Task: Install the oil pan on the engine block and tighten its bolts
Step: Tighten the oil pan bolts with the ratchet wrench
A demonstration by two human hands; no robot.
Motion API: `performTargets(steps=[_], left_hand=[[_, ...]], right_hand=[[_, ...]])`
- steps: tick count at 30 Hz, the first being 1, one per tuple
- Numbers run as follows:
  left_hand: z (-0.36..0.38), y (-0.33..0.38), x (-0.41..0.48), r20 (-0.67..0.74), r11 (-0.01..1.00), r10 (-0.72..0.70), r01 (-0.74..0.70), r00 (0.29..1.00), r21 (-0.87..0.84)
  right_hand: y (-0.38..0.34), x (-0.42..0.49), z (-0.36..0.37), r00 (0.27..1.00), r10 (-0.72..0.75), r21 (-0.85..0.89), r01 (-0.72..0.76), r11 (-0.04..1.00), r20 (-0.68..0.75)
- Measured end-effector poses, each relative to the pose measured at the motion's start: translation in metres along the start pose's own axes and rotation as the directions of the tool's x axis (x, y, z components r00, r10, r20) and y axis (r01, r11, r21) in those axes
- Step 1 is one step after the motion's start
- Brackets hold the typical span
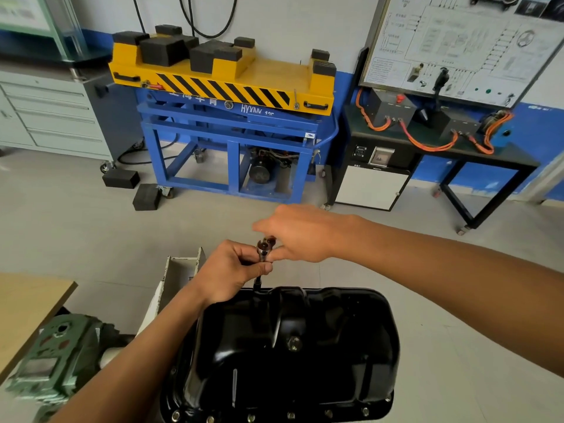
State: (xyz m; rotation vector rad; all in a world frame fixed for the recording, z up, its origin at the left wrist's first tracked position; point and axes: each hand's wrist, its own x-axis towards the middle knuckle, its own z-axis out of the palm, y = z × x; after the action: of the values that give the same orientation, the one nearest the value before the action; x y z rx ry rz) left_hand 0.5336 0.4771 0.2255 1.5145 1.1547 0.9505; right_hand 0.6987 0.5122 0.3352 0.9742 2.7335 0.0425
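- Against the back wall, one blue lift trolley [232, 129] with a yellow, black-striped top is parked. Two loose black rubber blocks [120, 178] are counted on the floor by its left foot, and several more are stacked on top.
- Low in the centre, one black oil pan [320, 355] is seen lying sump-up. It is judged to be already seated on the engine block, which is hidden beneath it, so placing the pan is taken as done.
- One green casting [61, 358] is seen left of the pan, too blurred to identify.
- Two bare arms are extended over the pan, and both hands meet above its far edge.
- The left hand [232, 270] is wrapped round the shaft of the tool, fingers curled tight.
- The right hand [300, 236] is set at the tool's head with its fingers stretched across. Whether the head is pinched or only touched cannot be told, as the fingertips are blurred.
- One slim socket tool [264, 249] is held upright, with its lower end reaching the pan's far rim. A bolt is judged to be driven there, though it is hidden.
- One drain plug [293, 343] is seen on the sump face.
- Six bolt heads [251, 418] are counted along the near flange, with a possible seventh at the right corner. How tight they are cannot be told. Tightening round the far edge, at least, is judged to remain.
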Motion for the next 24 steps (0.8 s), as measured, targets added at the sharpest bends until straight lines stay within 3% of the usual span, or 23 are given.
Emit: performTargets(steps=[4, 12, 16, 21, 24], left_hand=[[-0.001, -0.003, 0.001, -0.038, 1.000, -0.008, 0.008, 0.999, 0.011], [-0.002, -0.002, -0.001, -0.052, 0.998, 0.019, -0.016, 0.998, 0.055], [0.000, -0.002, 0.001, -0.017, 0.997, 0.011, -0.010, 1.000, 0.074], [0.000, -0.005, 0.001, -0.038, 0.999, 0.014, -0.013, 0.999, 0.036], [0.000, -0.005, 0.001, -0.030, 0.999, 0.015, -0.014, 0.999, 0.040]], right_hand=[[-0.001, -0.003, 0.007, 0.995, 0.102, -0.034, -0.101, 0.994, 0.011], [-0.020, 0.005, 0.011, 0.967, 0.253, 0.170, -0.253, 0.952, 0.026], [-0.013, 0.007, 0.002, 0.986, 0.164, 0.063, -0.165, 0.984, 0.021], [-0.006, 0.013, -0.004, 0.992, -0.127, -0.135, 0.127, 0.983, 0.011], [-0.004, 0.016, -0.002, 0.990, -0.142, -0.215, 0.141, 0.966, 0.009]])
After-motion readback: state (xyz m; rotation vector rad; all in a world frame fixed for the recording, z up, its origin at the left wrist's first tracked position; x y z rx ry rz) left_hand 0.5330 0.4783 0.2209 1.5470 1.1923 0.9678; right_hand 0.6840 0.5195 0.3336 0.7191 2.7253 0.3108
